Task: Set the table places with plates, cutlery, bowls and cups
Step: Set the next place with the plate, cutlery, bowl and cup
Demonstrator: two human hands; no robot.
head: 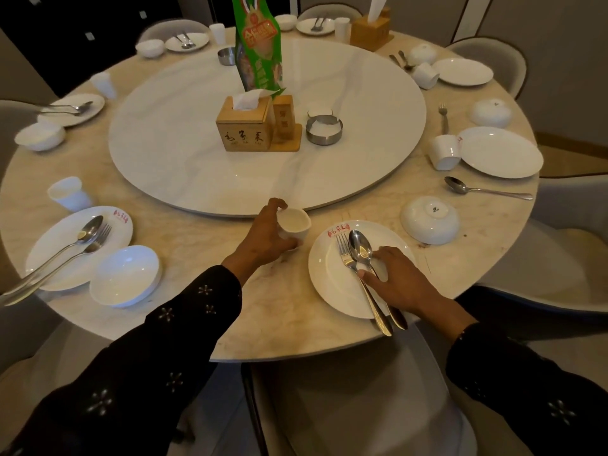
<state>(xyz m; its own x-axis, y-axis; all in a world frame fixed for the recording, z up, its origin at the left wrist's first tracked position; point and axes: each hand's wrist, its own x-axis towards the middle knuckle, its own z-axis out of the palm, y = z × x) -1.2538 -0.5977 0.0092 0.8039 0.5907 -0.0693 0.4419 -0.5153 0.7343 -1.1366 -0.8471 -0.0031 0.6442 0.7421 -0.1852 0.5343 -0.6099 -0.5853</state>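
My left hand (pixel 263 238) grips a small white cup (pixel 293 224), upright on the marble table just left of the near plate. On that white plate (pixel 332 281) lie a fork (pixel 344 255) and a spoon (pixel 360 248) side by side, handles jutting over the table edge. My right hand (pixel 398 281) rests on the plate with fingers on the cutlery handles. A white bowl (pixel 430 219) sits upside down to the plate's upper right.
A lazy Susan (pixel 184 143) carries a wooden tissue box (pixel 244 126), a metal ashtray (pixel 324 130) and a green bag (pixel 260 44). Other places around the table (pixel 283 320) hold plates, bowls, cups and cutlery. A loose spoon (pixel 483 189) lies at right. Chairs surround it.
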